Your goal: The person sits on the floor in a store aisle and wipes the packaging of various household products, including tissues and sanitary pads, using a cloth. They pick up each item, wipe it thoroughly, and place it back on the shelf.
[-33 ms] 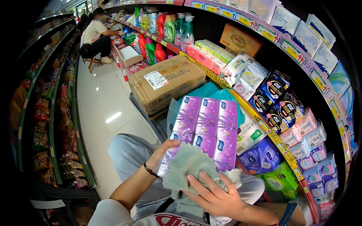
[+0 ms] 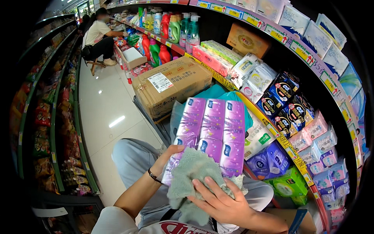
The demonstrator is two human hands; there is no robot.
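A purple plastic-wrapped multipack of tissues rests tilted over my lap, its small packs in rows. My left hand grips its left edge, thumb on top and the other fingers hidden beneath. A grey-green fluffy cloth covers the pack's near end and hangs down toward my lap. With fingers bent and slightly apart, my right hand holds the cloth against the pack; its thumb is partly hidden in the folds.
A large cardboard box stands just beyond the pack. Shelves on the right hold sanitary pads and tissue packs. Snack shelves line the aisle's left side. Farther off, a person sits on a stool beside detergent bottles.
The cloth has shifted slightly under my right hand, and its folds hang differently at the lower left. The pack has tipped very slightly. My left hand keeps its grip.
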